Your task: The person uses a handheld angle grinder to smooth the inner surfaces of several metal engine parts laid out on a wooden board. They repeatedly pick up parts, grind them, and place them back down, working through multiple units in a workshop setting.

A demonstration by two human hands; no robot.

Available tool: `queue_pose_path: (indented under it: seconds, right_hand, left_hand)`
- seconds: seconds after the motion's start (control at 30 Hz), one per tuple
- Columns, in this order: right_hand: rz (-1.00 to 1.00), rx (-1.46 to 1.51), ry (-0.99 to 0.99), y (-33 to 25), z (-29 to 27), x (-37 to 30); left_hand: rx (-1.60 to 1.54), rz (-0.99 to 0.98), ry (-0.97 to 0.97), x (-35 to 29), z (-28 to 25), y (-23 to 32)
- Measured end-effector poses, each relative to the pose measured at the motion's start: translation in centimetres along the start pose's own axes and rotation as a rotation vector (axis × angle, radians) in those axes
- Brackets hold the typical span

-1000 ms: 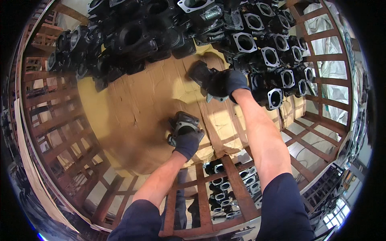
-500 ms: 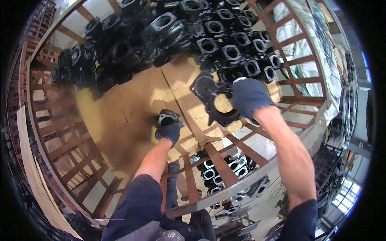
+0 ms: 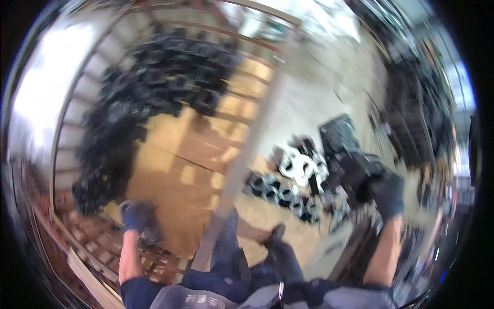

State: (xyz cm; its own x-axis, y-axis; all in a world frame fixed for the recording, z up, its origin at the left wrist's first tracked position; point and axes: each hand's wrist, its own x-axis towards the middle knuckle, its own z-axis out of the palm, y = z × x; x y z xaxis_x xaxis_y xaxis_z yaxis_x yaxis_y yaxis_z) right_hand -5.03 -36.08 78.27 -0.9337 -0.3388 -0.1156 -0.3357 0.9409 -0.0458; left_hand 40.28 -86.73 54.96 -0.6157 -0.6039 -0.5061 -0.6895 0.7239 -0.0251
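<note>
Motion smears much of the picture. My right hand (image 3: 389, 194), in a dark glove, is closed on a black metal casting (image 3: 354, 175) and holds it outside the crate, over the floor on the right. My left hand (image 3: 133, 215), gloved too, is inside the crate at its near left side. It is closed on a smaller black casting (image 3: 151, 229), whose outline is blurred. Many black castings with round openings (image 3: 175, 72) lie packed along the far and left sides of the crate, on brown cardboard (image 3: 167, 183).
The crate's metal top rail (image 3: 252, 139) runs between my hands. Beyond it, several silver-faced castings (image 3: 288, 198) are grouped on the floor. A dark, box-like object (image 3: 337, 133) stands behind them. A wooden plank (image 3: 85, 273) lies at the lower left.
My view has swung to the right. My right hand has carried its casting out over the crate's rail. My left hand, still with its part, now shows farther left and lower.
</note>
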Motion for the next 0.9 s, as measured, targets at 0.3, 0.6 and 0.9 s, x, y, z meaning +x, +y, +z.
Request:
queue_pose_path:
  seconds: [0.3,0.6,0.9]
  right_hand:
    - [0.555,-0.127,-0.487,24.4,13.7,-24.7]
    - [0.958,0.025,-0.746,37.7,24.2,-49.3]
    - [1.116,0.106,-0.646,40.9,25.7,-57.9]
  left_hand:
    - [-0.772,0.089,0.266,-18.2,-12.3,9.1]
    - [-0.859,0.378,-0.074,-29.2,-9.3,34.1]
    - [-0.562,0.863,-0.198,-30.6,0.7,47.5]
